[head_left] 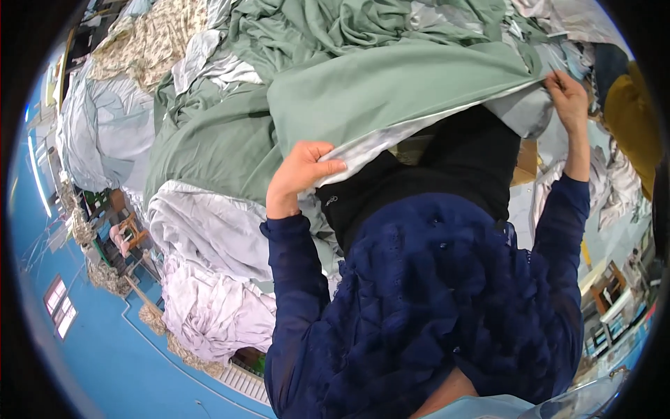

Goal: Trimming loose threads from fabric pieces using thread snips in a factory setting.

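Head view, and wow, fabric everywhere from where I'm standing. Far left there's a blue surface, can't tell if it's floor or wall. Next to it a pale bluish pile of cloth, with a small wooden piece nearer to us, and a beige patterned cloth at the far side. Moving right, a crumpled lilac cloth sits on the near side, with a folded grey-white cloth just beyond it.

Then the left hand: thumb and fingers pinched tight on the near edge of the green cloth. That cloth is stretched across the middle, pale underside peeking out along the edge, right above the person's black trousers. More rumpled green fabric is heaped behind it. Dark blue ruffled top fills the near side.

Bit of brown cardboard shows right of the trousers. The right hand is farther off, fingertips clamped on the right end of that same edge, so the two hands are well apart. Far right, something mustard-yellow, plus a wooden frame nearer.
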Demonstrator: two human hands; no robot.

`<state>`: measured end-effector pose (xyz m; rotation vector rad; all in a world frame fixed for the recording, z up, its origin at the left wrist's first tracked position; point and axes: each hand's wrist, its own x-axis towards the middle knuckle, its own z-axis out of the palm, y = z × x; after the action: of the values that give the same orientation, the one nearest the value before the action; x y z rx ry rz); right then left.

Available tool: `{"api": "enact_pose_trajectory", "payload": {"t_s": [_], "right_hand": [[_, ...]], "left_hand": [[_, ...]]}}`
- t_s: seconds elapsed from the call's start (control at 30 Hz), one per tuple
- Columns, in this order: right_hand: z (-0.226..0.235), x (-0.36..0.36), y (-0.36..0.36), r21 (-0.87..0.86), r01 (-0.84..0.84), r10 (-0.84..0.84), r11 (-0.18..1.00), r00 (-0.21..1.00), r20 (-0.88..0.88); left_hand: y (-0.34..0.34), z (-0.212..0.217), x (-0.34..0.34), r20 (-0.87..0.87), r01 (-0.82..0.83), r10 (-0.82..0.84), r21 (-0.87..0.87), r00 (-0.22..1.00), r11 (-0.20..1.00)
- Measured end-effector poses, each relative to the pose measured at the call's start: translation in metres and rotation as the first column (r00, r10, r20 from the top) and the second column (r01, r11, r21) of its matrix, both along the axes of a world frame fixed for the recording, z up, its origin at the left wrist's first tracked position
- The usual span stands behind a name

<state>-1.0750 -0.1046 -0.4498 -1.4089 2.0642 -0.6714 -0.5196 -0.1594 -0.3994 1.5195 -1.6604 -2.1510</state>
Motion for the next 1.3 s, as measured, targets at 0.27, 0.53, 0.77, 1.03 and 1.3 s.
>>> {"api": "enact_pose_trajectory", "payload": {"t_s": [0.27,0.53,0.77,1.03,1.3], "right_hand": [[-0.046,-0.022,0.005,0.043,-0.001,0.009,0.999,0.98,-0.201],[-0.042,0.0,0.0,0.101,-0.013,0.041,0.995,0.959,-0.279],[-0.024,0.027,0.001,-0.112,-0.023,-0.038,0.993,0.853,-0.52],[0.011,0.157,-0.012,-0.434,-0.109,0.123,0.894,0.992,0.005],[-0.046,0.289,-0.028,-0.201,-0.402,0.447,0.893,0.746,0.493]], "left_hand": [[0.006,-0.027,0.035,-0.031,-0.29,0.292,0.049,0.956,0.956],[0.005,-0.028,0.059,0.007,-0.336,0.336,0.001,0.942,0.942],[0.009,-0.028,0.055,0.003,-0.409,0.409,0.026,0.913,0.912],[0.011,-0.036,0.063,0.017,-0.397,0.397,0.008,0.918,0.918],[0.011,-0.028,0.056,0.009,-0.412,0.412,0.022,0.911,0.911]]}}
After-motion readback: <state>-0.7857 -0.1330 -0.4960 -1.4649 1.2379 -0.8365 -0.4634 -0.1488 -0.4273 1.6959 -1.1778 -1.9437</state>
